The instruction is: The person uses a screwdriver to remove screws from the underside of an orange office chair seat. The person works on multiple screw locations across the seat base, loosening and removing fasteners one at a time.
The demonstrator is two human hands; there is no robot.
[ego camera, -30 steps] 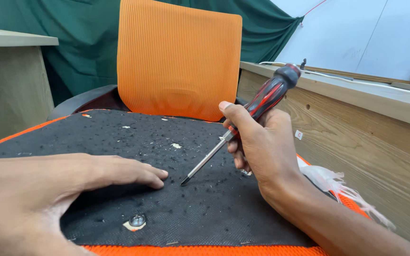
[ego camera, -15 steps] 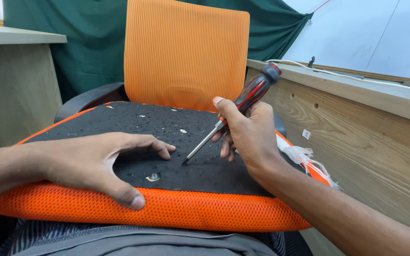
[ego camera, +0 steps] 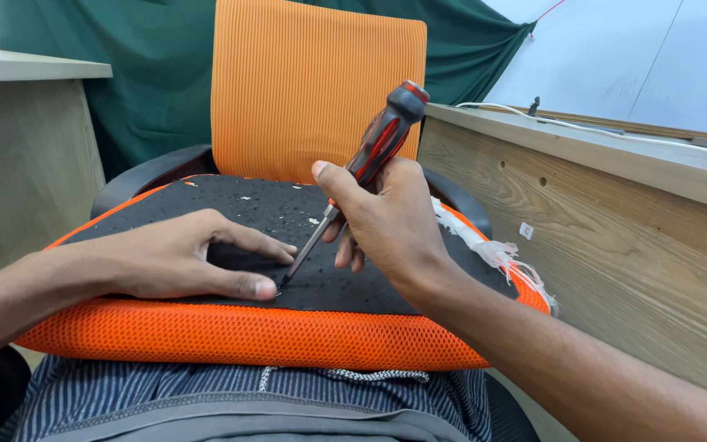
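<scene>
An orange mesh seat cushion [ego camera: 288,340] lies upside down across my lap, its black fabric underside [ego camera: 239,209] facing up and dotted with debris. My left hand [ego camera: 177,258] rests flat on the black fabric, thumb and forefinger spread near the front edge. My right hand [ego camera: 382,225] grips a red-and-black screwdriver [ego camera: 382,139], tilted, with its metal tip touching the fabric right beside my left thumb. The bolt seen earlier is hidden under my left thumb.
An orange chair backrest [ego camera: 317,90] stands behind the cushion, with black armrests [ego camera: 145,176]. A wooden desk panel [ego camera: 615,245] runs along the right, a beige desk [ego camera: 22,147] at left, a green curtain [ego camera: 157,74] behind. Frayed white fabric [ego camera: 501,254] hangs off the cushion's right edge.
The screwdriver tip has moved left and nearer to me, down to my left thumb. My left hand shifted so its thumb now covers the bolt. The handle stands steeper.
</scene>
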